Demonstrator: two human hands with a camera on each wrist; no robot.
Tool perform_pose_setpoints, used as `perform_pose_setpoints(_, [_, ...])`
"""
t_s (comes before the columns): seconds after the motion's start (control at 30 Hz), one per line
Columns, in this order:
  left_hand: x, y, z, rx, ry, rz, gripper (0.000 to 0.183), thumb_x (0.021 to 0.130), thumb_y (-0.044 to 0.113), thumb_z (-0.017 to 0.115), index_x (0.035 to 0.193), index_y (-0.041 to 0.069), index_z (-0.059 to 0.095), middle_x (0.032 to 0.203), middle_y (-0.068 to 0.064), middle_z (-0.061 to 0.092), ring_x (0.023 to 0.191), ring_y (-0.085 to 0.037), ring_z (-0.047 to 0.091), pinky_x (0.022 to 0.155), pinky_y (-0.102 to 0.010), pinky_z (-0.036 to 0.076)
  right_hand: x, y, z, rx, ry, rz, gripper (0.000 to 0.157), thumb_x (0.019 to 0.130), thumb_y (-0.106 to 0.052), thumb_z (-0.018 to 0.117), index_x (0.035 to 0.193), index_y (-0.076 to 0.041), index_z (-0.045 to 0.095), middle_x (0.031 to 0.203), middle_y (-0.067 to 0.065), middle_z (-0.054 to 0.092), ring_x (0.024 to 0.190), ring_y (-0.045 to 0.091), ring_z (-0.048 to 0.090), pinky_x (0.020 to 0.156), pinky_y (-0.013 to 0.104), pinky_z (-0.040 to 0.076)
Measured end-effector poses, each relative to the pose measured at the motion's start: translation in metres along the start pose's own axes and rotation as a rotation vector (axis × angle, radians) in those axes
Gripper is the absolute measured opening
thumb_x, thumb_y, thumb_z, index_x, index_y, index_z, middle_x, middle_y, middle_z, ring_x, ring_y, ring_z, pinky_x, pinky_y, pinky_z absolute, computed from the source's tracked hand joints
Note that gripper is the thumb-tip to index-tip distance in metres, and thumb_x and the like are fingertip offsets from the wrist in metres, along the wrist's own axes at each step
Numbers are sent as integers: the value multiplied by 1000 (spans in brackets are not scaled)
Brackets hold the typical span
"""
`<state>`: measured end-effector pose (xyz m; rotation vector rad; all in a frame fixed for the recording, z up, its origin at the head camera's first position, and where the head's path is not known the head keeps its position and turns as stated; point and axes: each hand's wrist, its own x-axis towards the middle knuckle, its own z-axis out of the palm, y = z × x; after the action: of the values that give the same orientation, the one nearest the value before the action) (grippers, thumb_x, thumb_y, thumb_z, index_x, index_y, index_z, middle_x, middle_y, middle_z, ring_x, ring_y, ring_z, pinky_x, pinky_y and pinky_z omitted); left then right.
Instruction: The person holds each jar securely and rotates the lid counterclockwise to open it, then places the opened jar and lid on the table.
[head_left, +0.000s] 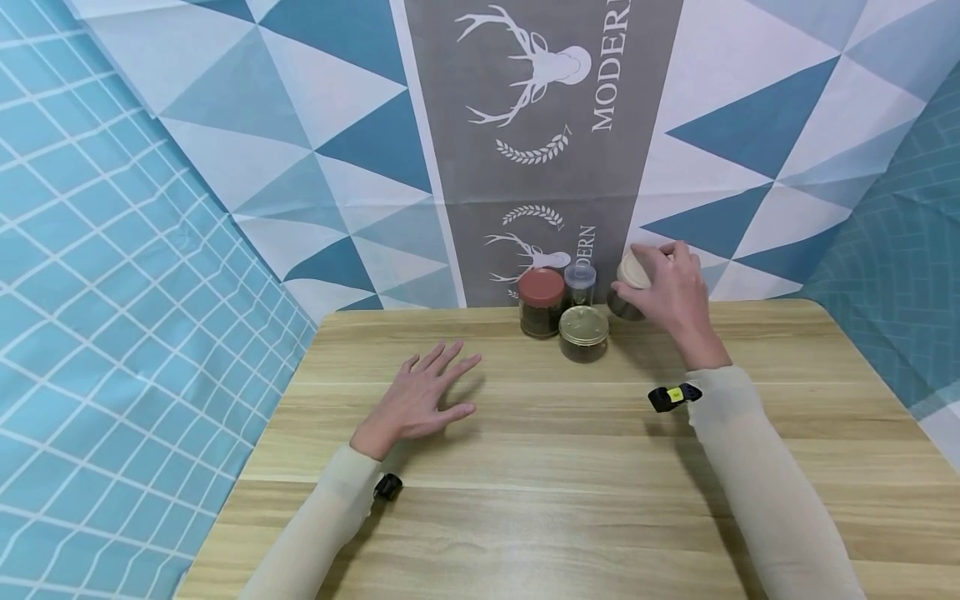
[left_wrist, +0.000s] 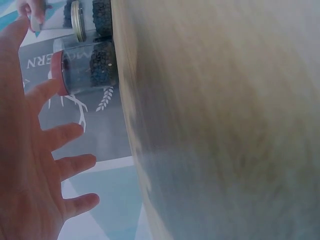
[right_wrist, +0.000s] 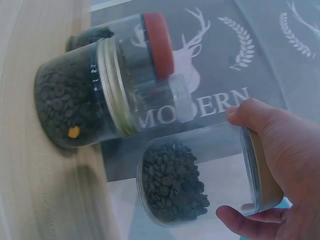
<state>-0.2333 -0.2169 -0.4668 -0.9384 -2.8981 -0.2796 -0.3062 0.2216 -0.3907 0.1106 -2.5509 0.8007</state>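
Note:
My right hand [head_left: 671, 287] grips a clear jar [right_wrist: 172, 180] by its beige lid [head_left: 633, 272], thumb and fingers on opposite sides. Dark pellets fill roughly half of this jar. In the right wrist view, wall cloth shows between its base and the tabletop. Left of it stand a jar with a gold lid [head_left: 583, 327], a jar with a red lid [head_left: 541, 304] and a slim jar with a clear lid [head_left: 580, 282]. The gold-lidded one holds dark pellets and a small orange piece. My left hand [head_left: 423, 396] is spread over the table, holding nothing.
The wooden table [head_left: 510, 492] ends at its back edge, just behind the jars. A patterned cloth [head_left: 360, 158] with triangles and deer prints hangs there. Blue gridded cloth [head_left: 112, 333] covers the left side, with more blue cloth on the right.

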Motion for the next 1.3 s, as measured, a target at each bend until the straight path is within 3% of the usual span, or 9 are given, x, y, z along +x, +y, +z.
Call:
perform_pose_setpoints(0.5, [3, 0, 0, 5, -11, -12, 83, 104, 67, 57, 177, 35, 36, 186, -14, 35, 170, -48, 37, 126, -84, 37, -12, -6, -12, 52, 31, -52, 69, 90, -36, 92, 152, -12, 69, 144, 33, 56, 128, 54, 54, 93, 73, 51])
perform_pose_setpoints(0.8, [2, 0, -2, -1, -10, -10, 83, 105, 71, 53, 177, 35, 36, 186, -15, 34, 170, -48, 37, 125, -84, 37, -24, -14, -14, 98, 8, -104, 65, 88, -31, 93, 146, -12, 72, 140, 31, 58, 123, 53, 58, 92, 65, 49])
perform_pose_setpoints(1.07, [2, 0, 0, -5, -13, -21, 83, 104, 66, 58, 177, 34, 36, 186, -14, 34, 170, -48, 37, 126, -85, 36, -36, -22, -11, 138, 16, -140, 64, 86, -30, 96, 144, -14, 74, 137, 28, 60, 119, 50, 60, 87, 53, 45])
perform_pose_setpoints(1.3, [3, -1, 1, -5, -11, -20, 83, 104, 68, 56, 178, 34, 36, 186, -14, 34, 170, -48, 37, 126, -85, 37, -46, -30, -11, 159, 22, -179, 64, 83, -27, 98, 142, -15, 76, 134, 27, 61, 117, 48, 62, 86, 52, 46])
